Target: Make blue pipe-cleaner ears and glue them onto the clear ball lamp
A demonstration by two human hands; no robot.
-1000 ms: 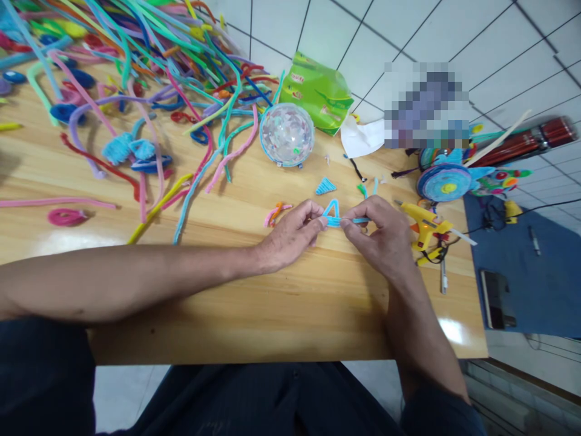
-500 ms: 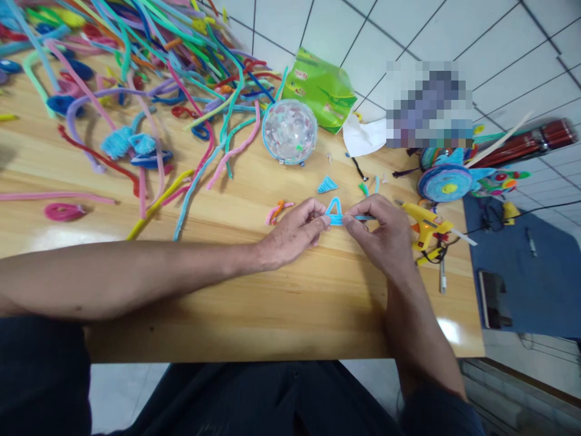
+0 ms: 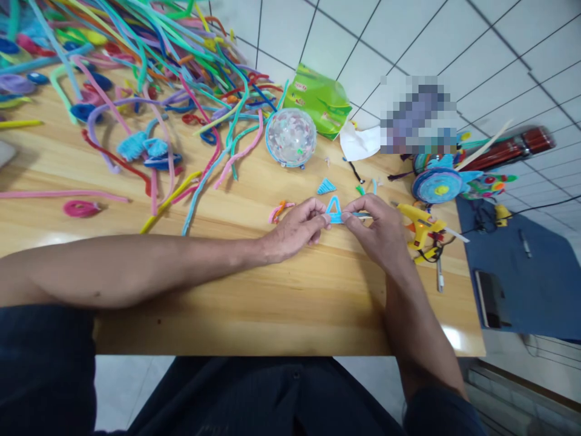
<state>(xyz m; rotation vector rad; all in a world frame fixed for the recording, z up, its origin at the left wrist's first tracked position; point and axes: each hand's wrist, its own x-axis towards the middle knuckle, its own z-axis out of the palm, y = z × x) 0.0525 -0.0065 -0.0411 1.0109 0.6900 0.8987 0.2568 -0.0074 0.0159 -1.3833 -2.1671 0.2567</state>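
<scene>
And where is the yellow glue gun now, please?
In the head view, the glue gun lies on the table just right of the right hand.

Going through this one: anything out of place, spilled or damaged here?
The oddest thing is a pixelated patch beside the white paper, hiding what is there. Pipe cleaners lie tangled at upper left. I see no spill or damage around the blue piece that the left hand and right hand pinch.

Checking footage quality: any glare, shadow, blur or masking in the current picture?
Head view: glare on the wooden table, near its right corner and beyond the left forearm; head view: soft shadow just below the right hand; head view: red thermos slightly blurred; head view: pixelated block masks part of the upper right.
</scene>
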